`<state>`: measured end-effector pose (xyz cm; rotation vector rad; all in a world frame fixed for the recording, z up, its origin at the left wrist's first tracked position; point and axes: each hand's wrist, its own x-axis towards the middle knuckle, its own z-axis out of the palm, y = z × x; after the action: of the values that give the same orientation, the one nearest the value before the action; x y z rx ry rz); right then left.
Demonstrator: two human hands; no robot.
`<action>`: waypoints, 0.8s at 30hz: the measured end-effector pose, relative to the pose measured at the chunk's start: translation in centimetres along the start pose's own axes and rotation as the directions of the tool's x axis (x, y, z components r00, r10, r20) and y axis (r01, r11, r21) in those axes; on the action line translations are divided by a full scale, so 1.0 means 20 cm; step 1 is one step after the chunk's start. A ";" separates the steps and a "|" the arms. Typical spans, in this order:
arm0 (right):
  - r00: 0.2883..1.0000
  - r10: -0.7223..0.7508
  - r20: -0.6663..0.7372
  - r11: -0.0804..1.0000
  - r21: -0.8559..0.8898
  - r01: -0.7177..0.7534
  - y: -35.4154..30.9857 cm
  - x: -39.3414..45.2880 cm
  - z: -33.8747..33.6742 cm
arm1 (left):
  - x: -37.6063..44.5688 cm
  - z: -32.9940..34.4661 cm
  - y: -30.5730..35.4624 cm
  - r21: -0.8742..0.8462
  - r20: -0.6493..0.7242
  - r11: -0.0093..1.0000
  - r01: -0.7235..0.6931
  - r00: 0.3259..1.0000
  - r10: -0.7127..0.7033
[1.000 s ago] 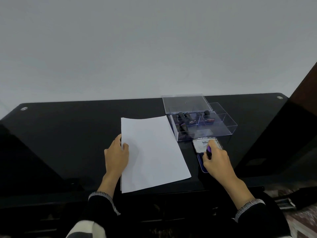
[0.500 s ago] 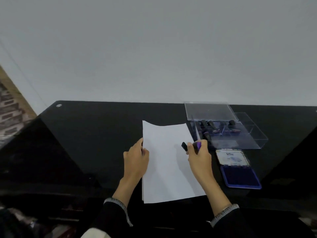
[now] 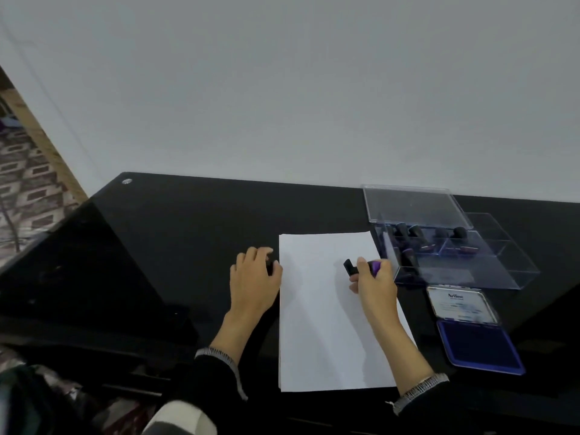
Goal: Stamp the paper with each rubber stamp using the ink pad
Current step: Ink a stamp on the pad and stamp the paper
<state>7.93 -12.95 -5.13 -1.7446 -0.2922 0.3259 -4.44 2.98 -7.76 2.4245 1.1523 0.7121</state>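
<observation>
A white sheet of paper (image 3: pixel 320 315) lies on the black glass table. My right hand (image 3: pixel 375 287) grips a rubber stamp (image 3: pixel 361 267) with a black handle and a purple base, held over the paper's upper right part. My left hand (image 3: pixel 254 281) rests at the paper's left edge, fingers loosely curled, thumb at the edge. An open ink pad (image 3: pixel 477 345) with a blue pad and a labelled lid lies to the right of the paper. Several more black-handled stamps (image 3: pixel 414 240) lie in a clear plastic box (image 3: pixel 502 265) behind it.
The box's clear lid (image 3: pixel 411 204) leans at the back of the box. The black glass table (image 3: pixel 175 246) runs to a white wall. A patterned floor (image 3: pixel 28 183) shows past its left corner. Dark sleeves cover both wrists.
My right hand lifted the stamp off the ink pad and carried it left over the paper. The view swung left. My left hand stays at the paper's left edge.
</observation>
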 end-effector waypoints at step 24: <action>0.754 -0.071 0.653 0.726 -0.484 0.488 -0.27 0.51 0.54 | 0.18 0.09 -0.13 0.151 0.157 0.979 -0.139 0.981 0.115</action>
<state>13.25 1.70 -2.44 -2.1719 -1.2750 0.5896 -3.06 7.16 -9.51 2.6557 1.0399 0.4824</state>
